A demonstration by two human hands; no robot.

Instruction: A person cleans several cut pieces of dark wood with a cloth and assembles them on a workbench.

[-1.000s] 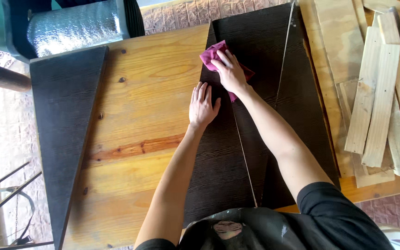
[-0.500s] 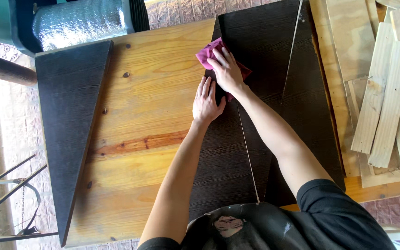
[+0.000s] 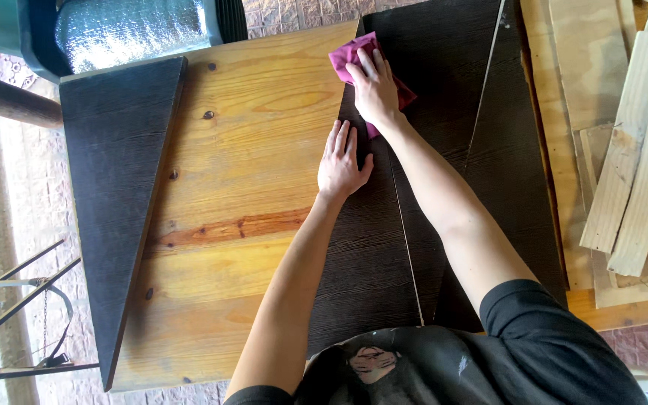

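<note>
Outdoors on a paved patch, a knotty pine tabletop (image 3: 241, 187) is carrying several dark-stained boards. The person's right hand (image 3: 375, 91) is pressing flat, fingers spread, on a magenta cloth (image 3: 350, 54) at the far end of a long dark panel (image 3: 369, 247), pinning it rather than clutching it. The left hand (image 3: 341, 159) is lying open and flat on the same panel, just nearer the body, steadying it and holding nothing. That panel's long axis is running away from the person, so bare dark wood is stretching back toward the torso. Another dark board (image 3: 519, 150) is sitting just right; a dark triangular piece (image 3: 114, 187) is lying well apart left, with pale wood offcuts (image 3: 631, 172) stacked at the far right.
</note>
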